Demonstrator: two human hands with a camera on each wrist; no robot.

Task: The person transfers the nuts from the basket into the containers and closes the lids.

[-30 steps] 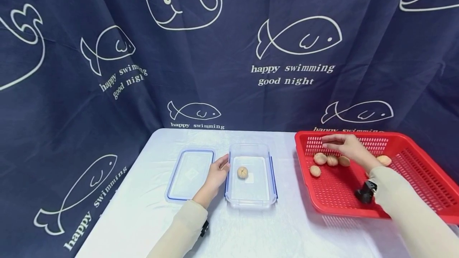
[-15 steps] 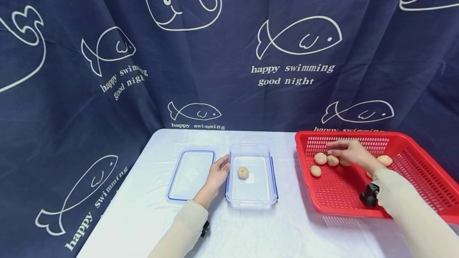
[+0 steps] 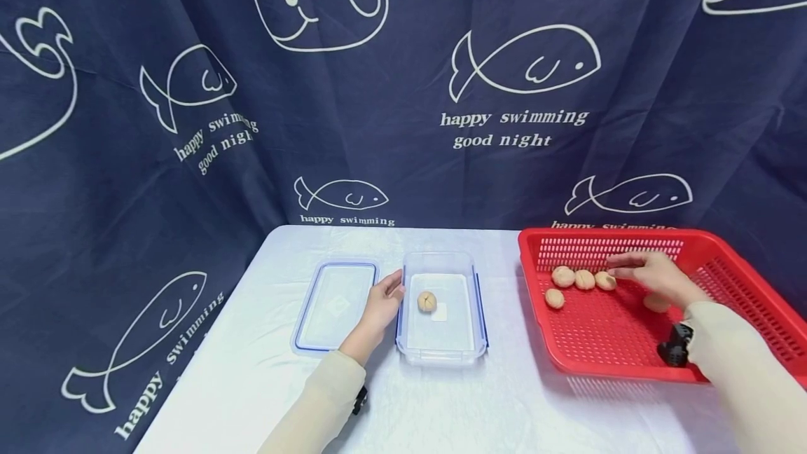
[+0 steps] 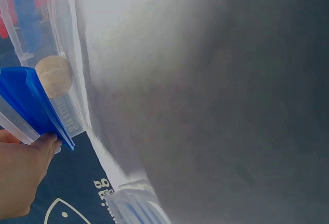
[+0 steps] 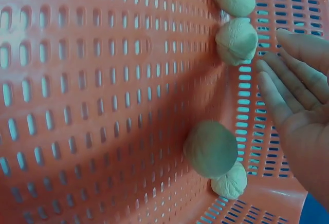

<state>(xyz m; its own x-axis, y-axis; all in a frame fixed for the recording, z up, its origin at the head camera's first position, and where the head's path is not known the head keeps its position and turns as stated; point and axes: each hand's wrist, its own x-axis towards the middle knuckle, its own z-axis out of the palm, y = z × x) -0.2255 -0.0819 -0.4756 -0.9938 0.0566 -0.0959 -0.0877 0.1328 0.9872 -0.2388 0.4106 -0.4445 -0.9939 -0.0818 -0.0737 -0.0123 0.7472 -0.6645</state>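
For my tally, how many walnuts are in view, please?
7: one walnut in the clear box; in the red basket, four at left, two farther right; the right hand may hide more.

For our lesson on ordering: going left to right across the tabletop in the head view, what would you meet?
Blue-edged lid → left hand → clear container → red basket. The right hand overlaps the basket, so it is left out.

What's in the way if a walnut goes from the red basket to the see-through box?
Only the raised sides that face each other: one on the red basket, one on the see-through box. A walnut would probably need lifting over both. The lid is off, lying past the box.
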